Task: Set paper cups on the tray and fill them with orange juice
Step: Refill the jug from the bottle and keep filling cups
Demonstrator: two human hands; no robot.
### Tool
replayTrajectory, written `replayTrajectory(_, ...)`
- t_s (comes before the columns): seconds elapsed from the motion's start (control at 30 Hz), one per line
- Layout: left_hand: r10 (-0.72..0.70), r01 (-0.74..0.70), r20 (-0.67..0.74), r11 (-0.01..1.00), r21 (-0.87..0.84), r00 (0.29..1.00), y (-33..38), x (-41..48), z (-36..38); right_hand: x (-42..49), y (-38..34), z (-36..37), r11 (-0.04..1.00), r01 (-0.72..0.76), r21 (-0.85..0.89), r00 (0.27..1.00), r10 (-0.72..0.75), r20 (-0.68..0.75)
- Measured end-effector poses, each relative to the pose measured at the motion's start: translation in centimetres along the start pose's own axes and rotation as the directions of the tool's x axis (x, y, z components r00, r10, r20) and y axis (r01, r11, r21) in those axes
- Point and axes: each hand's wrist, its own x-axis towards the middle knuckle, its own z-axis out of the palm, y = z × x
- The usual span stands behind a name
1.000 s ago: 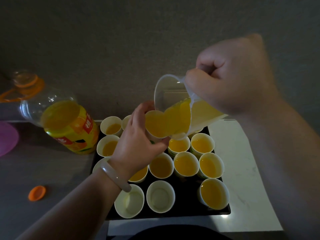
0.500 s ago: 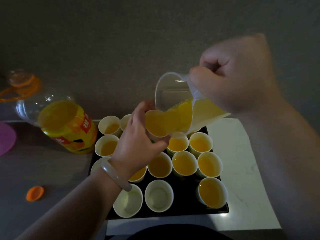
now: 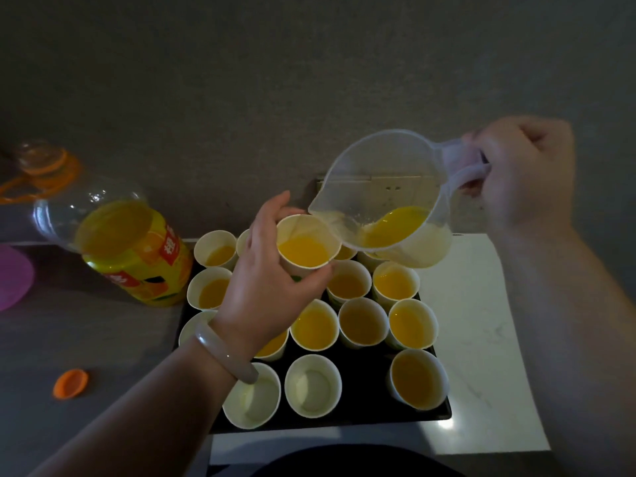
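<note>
Left hand [image 3: 265,287] is gripping the raised cup [image 3: 311,228], right hand [image 3: 523,177] is clutching the jug [image 3: 385,187] handle, and any wobble is risking juice [image 3: 303,252] slopping onto the tray [image 3: 364,407].

We note: left hand [image 3: 265,297] hides parts of cups [image 3: 272,346] beneath it; jug [image 3: 385,201] covers the back-row cups [image 3: 346,253]; purple disc [image 3: 13,277] cut off by left edge; right hand [image 3: 523,173] blurred
</note>
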Motion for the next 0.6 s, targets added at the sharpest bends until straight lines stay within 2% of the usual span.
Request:
replayTrajectory(0.1,-0.024,0.024,0.015,1.000,-0.011,1.000,0.2,-0.4,0.1,-0.2,0.1,-0.3,0.990,-0.111,0.092,0.982,0.123,-0.146)
replayTrajectory(0.27,-0.027,0.029,0.095,0.999,-0.018,0.995,0.6,-1.9,0.5,-0.6,0.0,-0.8,0.952,-0.237,0.193,0.926,0.282,-0.251)
replayTrajectory(0.6,-0.006,0.016,0.416,1.000,-0.021,0.909,1.5,-5.3,2.5,-0.6,-0.5,-1.5,0.944,-0.245,0.220,0.910,0.302,-0.284)
